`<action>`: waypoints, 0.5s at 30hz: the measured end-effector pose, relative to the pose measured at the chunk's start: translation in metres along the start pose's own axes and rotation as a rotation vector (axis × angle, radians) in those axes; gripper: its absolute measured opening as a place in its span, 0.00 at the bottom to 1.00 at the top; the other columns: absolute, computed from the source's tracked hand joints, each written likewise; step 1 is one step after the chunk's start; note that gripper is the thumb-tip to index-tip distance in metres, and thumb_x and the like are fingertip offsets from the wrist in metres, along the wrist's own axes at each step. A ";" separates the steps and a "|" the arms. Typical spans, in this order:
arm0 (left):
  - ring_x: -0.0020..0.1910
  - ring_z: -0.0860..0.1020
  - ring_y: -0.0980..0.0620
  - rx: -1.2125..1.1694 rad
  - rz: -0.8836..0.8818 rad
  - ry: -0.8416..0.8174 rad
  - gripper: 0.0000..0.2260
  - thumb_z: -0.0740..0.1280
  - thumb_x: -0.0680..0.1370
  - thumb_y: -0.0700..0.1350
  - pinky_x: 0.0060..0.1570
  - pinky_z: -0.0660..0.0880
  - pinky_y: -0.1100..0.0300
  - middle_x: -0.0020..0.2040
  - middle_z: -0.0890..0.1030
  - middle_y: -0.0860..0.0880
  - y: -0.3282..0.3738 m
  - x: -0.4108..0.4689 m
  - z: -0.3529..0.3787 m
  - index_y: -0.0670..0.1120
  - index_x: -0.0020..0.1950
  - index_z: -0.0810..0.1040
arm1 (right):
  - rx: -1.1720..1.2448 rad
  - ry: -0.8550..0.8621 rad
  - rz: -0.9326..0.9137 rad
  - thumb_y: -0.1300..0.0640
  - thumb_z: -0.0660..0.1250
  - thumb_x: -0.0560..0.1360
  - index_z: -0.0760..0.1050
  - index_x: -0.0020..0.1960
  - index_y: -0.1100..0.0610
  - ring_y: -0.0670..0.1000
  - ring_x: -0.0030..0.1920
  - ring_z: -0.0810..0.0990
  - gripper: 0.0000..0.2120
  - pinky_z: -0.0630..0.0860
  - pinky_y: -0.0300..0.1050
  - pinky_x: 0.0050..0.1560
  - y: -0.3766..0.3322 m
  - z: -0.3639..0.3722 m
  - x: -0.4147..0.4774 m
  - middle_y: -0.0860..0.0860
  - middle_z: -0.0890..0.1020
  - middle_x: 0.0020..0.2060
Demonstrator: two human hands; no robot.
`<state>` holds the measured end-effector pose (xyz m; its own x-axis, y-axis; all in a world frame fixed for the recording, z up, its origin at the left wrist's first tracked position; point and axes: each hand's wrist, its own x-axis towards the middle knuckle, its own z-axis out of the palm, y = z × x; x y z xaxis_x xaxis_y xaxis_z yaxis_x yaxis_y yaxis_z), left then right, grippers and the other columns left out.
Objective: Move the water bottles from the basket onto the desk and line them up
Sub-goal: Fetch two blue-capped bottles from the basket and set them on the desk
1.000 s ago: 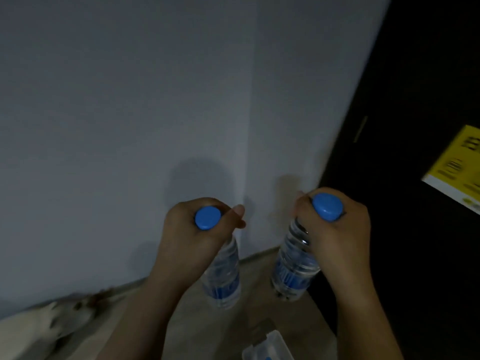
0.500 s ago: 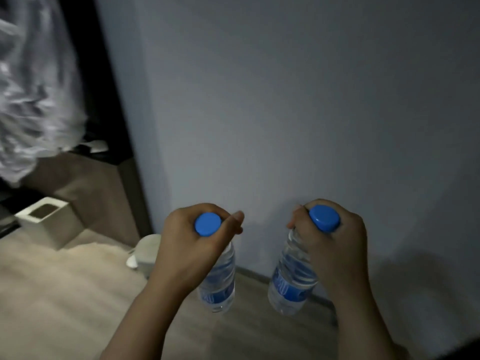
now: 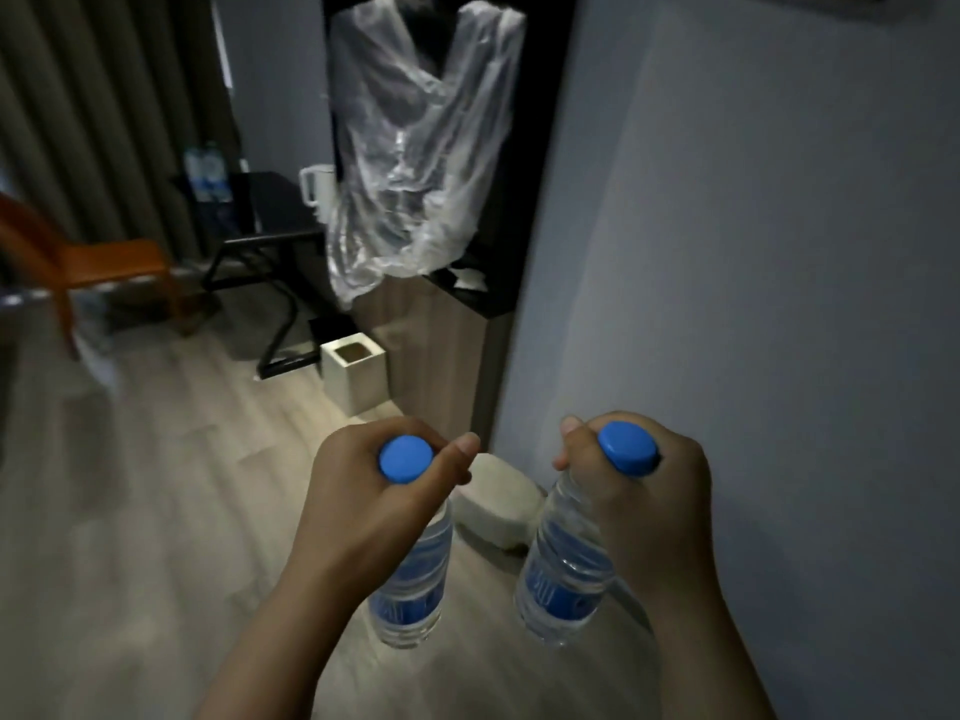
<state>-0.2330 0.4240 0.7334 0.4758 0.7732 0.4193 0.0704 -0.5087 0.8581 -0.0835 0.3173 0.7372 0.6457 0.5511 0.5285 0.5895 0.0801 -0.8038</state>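
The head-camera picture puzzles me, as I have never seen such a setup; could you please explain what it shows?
There is no machine here. A person wears a wide-angle camera on the head, looking forward and down, so you see their own two bare hands. The left hand grips the left bottle around its neck, and the right hand grips the right bottle the same way. Both bottles hang above the wooden floor, resting on nothing. Farther off at the left stands a dark desk with what look like two more bottles on it, though they are blurred. A white bin sits on the floor.
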 end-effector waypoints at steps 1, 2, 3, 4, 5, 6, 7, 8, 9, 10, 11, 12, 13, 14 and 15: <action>0.36 0.81 0.58 0.009 -0.013 0.039 0.17 0.65 0.67 0.63 0.36 0.76 0.69 0.32 0.83 0.56 -0.005 0.001 -0.010 0.52 0.32 0.82 | 0.008 -0.030 -0.014 0.41 0.61 0.66 0.75 0.31 0.62 0.49 0.26 0.75 0.23 0.73 0.33 0.28 -0.002 0.012 0.004 0.55 0.76 0.24; 0.36 0.81 0.58 0.020 -0.027 0.074 0.17 0.65 0.67 0.63 0.35 0.75 0.71 0.32 0.83 0.56 -0.010 0.001 -0.019 0.52 0.32 0.82 | 0.013 -0.061 -0.030 0.41 0.61 0.66 0.74 0.30 0.62 0.50 0.26 0.74 0.23 0.73 0.34 0.28 -0.003 0.025 0.008 0.55 0.76 0.24; 0.36 0.81 0.58 0.038 -0.042 0.106 0.17 0.65 0.68 0.63 0.36 0.74 0.72 0.32 0.83 0.57 -0.013 0.002 -0.027 0.52 0.32 0.82 | 0.021 -0.092 -0.044 0.42 0.62 0.66 0.74 0.30 0.62 0.49 0.26 0.74 0.22 0.73 0.35 0.28 -0.003 0.037 0.013 0.54 0.75 0.23; 0.37 0.81 0.58 0.061 -0.060 0.134 0.17 0.65 0.68 0.63 0.36 0.73 0.73 0.32 0.83 0.57 -0.017 0.004 -0.034 0.52 0.32 0.82 | 0.040 -0.122 -0.051 0.42 0.62 0.66 0.74 0.30 0.62 0.49 0.25 0.74 0.22 0.74 0.37 0.28 -0.003 0.048 0.018 0.53 0.75 0.23; 0.37 0.81 0.58 0.089 -0.077 0.160 0.16 0.66 0.68 0.63 0.37 0.73 0.74 0.32 0.83 0.57 -0.020 0.006 -0.040 0.52 0.32 0.82 | 0.070 -0.150 -0.055 0.44 0.64 0.67 0.74 0.30 0.61 0.49 0.25 0.75 0.20 0.75 0.39 0.28 -0.002 0.059 0.023 0.53 0.76 0.23; 0.38 0.81 0.59 0.116 -0.095 0.184 0.15 0.67 0.68 0.62 0.38 0.73 0.75 0.32 0.83 0.57 -0.024 0.008 -0.045 0.52 0.32 0.82 | 0.101 -0.174 -0.063 0.45 0.65 0.68 0.75 0.30 0.61 0.49 0.26 0.76 0.19 0.76 0.39 0.29 -0.001 0.070 0.028 0.52 0.77 0.24; 0.38 0.81 0.59 0.138 -0.112 0.210 0.15 0.67 0.68 0.61 0.38 0.73 0.75 0.32 0.83 0.58 -0.027 0.011 -0.049 0.51 0.32 0.82 | 0.129 -0.199 -0.076 0.47 0.66 0.68 0.75 0.30 0.60 0.49 0.27 0.76 0.17 0.76 0.38 0.30 0.001 0.080 0.034 0.52 0.78 0.25; 0.38 0.81 0.60 0.157 -0.124 0.237 0.14 0.67 0.69 0.60 0.38 0.73 0.75 0.32 0.83 0.58 -0.031 0.015 -0.052 0.51 0.32 0.82 | 0.156 -0.227 -0.084 0.49 0.68 0.70 0.75 0.31 0.59 0.48 0.27 0.77 0.15 0.76 0.36 0.30 0.004 0.089 0.040 0.51 0.79 0.26; 0.37 0.81 0.59 0.179 -0.133 0.263 0.13 0.67 0.69 0.59 0.37 0.73 0.74 0.32 0.83 0.58 -0.034 0.019 -0.054 0.51 0.32 0.82 | 0.184 -0.255 -0.080 0.52 0.69 0.71 0.76 0.31 0.58 0.47 0.28 0.78 0.14 0.75 0.33 0.31 0.007 0.097 0.047 0.50 0.80 0.27; 0.37 0.81 0.59 0.197 -0.140 0.287 0.13 0.67 0.69 0.59 0.36 0.73 0.74 0.32 0.83 0.58 -0.036 0.024 -0.054 0.51 0.32 0.82 | 0.209 -0.287 -0.073 0.55 0.70 0.73 0.76 0.31 0.58 0.46 0.29 0.78 0.13 0.74 0.31 0.31 0.009 0.105 0.055 0.49 0.80 0.27; 0.36 0.81 0.59 0.212 -0.146 0.309 0.13 0.67 0.69 0.59 0.36 0.74 0.73 0.32 0.83 0.58 -0.038 0.029 -0.054 0.51 0.32 0.81 | 0.227 -0.315 -0.076 0.56 0.70 0.73 0.77 0.32 0.58 0.45 0.29 0.78 0.12 0.74 0.31 0.32 0.012 0.112 0.063 0.48 0.81 0.28; 0.35 0.81 0.59 0.227 -0.146 0.332 0.13 0.67 0.70 0.59 0.36 0.74 0.73 0.31 0.83 0.58 -0.040 0.035 -0.053 0.52 0.32 0.81 | 0.239 -0.337 -0.088 0.54 0.70 0.73 0.77 0.32 0.58 0.45 0.29 0.78 0.12 0.75 0.31 0.33 0.014 0.118 0.071 0.47 0.81 0.28; 0.35 0.80 0.59 0.240 -0.145 0.353 0.13 0.67 0.70 0.58 0.36 0.74 0.72 0.31 0.83 0.57 -0.041 0.042 -0.051 0.52 0.32 0.81 | 0.243 -0.352 -0.098 0.51 0.69 0.72 0.77 0.33 0.58 0.45 0.30 0.79 0.13 0.74 0.30 0.33 0.016 0.125 0.080 0.47 0.81 0.28; 0.34 0.80 0.58 0.251 -0.146 0.373 0.13 0.67 0.70 0.58 0.35 0.74 0.72 0.31 0.83 0.57 -0.043 0.048 -0.050 0.51 0.32 0.81 | 0.249 -0.365 -0.102 0.49 0.67 0.70 0.77 0.34 0.59 0.45 0.30 0.79 0.14 0.74 0.30 0.33 0.017 0.130 0.088 0.47 0.80 0.28; 0.34 0.80 0.58 0.259 -0.151 0.390 0.13 0.68 0.70 0.58 0.35 0.74 0.72 0.31 0.83 0.57 -0.045 0.055 -0.048 0.51 0.32 0.81 | 0.258 -0.374 -0.106 0.47 0.66 0.69 0.77 0.34 0.59 0.45 0.31 0.79 0.15 0.73 0.29 0.33 0.019 0.136 0.097 0.48 0.80 0.27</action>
<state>-0.2524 0.5070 0.7323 0.0833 0.9045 0.4184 0.3530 -0.4194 0.8364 -0.0757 0.4851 0.7361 0.3408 0.7868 0.5147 0.4719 0.3303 -0.8174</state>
